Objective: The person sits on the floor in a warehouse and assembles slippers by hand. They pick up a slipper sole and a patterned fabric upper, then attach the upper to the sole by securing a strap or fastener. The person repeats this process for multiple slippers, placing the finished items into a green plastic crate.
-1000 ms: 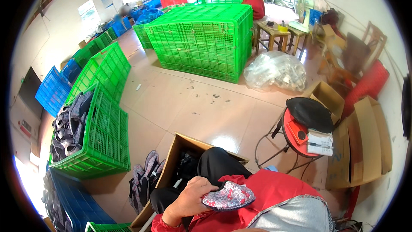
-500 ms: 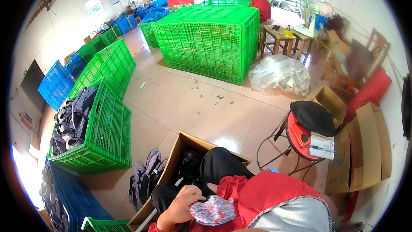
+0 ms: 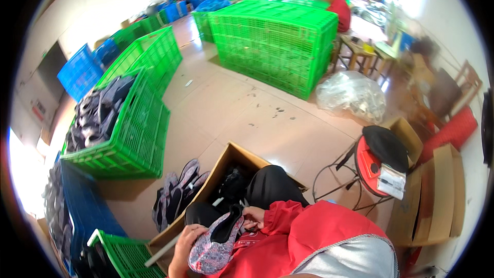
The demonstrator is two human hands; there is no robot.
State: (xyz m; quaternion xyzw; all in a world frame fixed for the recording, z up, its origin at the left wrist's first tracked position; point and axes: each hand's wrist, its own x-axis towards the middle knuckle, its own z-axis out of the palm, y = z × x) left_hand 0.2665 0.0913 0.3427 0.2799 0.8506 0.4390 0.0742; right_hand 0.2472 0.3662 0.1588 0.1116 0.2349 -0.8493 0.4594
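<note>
Over my lap is a speckled grey-and-pink shoe upper with a black collar lining, its rounded toe toward the lower left. My left hand is wrapped around the toe side. At the collar end, my right hand has its fingers bent and pinched against the edge; a small pale bit shows by the fingertips, too small to name. Between my knees and beyond them stands an open cardboard box with black material inside. Several similar shoe uppers lie on the floor left of the box.
On the left stands a green crate heaped with dark uppers, beside a blue crate. Large green crates stand ahead, near a seated person in red. To the right are a red round stool, cardboard cartons and a plastic bag.
The shoe upper has turned so its toe points lower left and its black collar shows. My left hand has shifted left and down; my right hand has come into clearer view. The head view has swung left.
</note>
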